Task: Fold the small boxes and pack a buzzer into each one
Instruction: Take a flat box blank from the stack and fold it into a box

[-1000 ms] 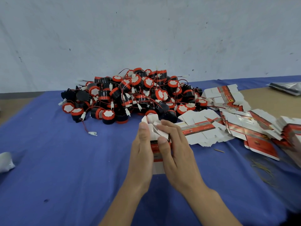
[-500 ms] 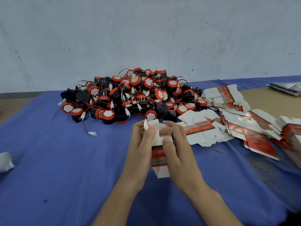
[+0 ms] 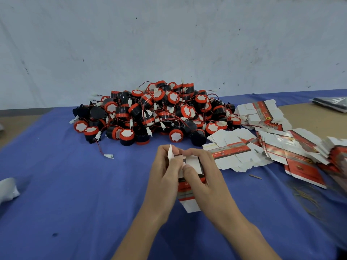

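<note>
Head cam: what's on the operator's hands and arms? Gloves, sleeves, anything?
Left hand and right hand are bare: no gloves, rings or tape visible. The forearms are uncovered down to the frame edge, with no sleeves, watch or wristband in view.

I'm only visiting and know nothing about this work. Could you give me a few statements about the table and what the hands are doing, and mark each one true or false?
1. The left hand and the right hand both hold one small box. True.
2. The buzzers lie sorted in neat rows. False: they are heaped in one tangled pile behind the hands.
3. To the right of the hands lie flat unfolded boxes. True.
4. The cloth under everything is green. False: it is blue.
</note>
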A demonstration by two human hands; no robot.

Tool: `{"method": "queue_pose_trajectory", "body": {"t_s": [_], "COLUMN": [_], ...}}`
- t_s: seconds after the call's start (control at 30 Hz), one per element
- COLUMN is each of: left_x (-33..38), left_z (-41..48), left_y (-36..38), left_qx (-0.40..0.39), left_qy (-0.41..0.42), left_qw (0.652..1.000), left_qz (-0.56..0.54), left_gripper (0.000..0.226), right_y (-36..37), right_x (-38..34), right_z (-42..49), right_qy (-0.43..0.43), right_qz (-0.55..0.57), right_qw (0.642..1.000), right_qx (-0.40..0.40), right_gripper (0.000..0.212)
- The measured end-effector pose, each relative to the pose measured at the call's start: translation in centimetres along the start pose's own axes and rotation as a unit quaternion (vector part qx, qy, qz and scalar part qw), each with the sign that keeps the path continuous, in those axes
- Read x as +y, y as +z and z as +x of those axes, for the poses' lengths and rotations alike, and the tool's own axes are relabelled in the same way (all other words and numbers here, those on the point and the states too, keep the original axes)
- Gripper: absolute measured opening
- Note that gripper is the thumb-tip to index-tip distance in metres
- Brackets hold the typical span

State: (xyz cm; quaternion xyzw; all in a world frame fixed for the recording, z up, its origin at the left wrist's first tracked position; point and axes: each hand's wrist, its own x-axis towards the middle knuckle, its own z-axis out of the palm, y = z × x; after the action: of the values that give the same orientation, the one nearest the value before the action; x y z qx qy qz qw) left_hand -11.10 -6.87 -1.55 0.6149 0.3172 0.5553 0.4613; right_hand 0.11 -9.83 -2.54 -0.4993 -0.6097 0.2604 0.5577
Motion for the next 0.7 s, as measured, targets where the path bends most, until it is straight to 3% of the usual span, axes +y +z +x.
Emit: {"method": "queue_pose_trajectory", "body": {"t_s": [0.1, 0.27, 0.43, 0.7], "left_x": [0.1, -0.2, -0.8, -0.8], "left_z": [0.1, 0.5, 1.3, 1.2], "left_y": [0.2, 0.3, 0.5, 0.2], "left_qx": [-0.018, -0.064, -0.069, -0.116], "left_qy": [0.006, -0.081, -0.152, -0.227], "left_qw": [1.000, 0.991, 0.982, 0.959], "left_qz": [-0.013, -0.082, -0.086, -0.121], "left_gripper": [0.018, 0.069, 0.051, 0.059], "right_y": [-0.2, -0.8, -1.2, -2.0], "right_x": [0.0, 0.0, 0.3, 1.2], "right_z": [0.1, 0.5, 0.7, 0.7], "right_qy": [-0.011, -0.025, -0.038, -0.088], "right_qz": [-0.001, -0.021, -0.069, -0.157], "right_qw": [1.000, 0.997, 0.992, 0.980], "right_qx": [0.024, 0.075, 0.096, 0.083], "right_gripper": [0.031, 0.036, 0.034, 0.031]}}
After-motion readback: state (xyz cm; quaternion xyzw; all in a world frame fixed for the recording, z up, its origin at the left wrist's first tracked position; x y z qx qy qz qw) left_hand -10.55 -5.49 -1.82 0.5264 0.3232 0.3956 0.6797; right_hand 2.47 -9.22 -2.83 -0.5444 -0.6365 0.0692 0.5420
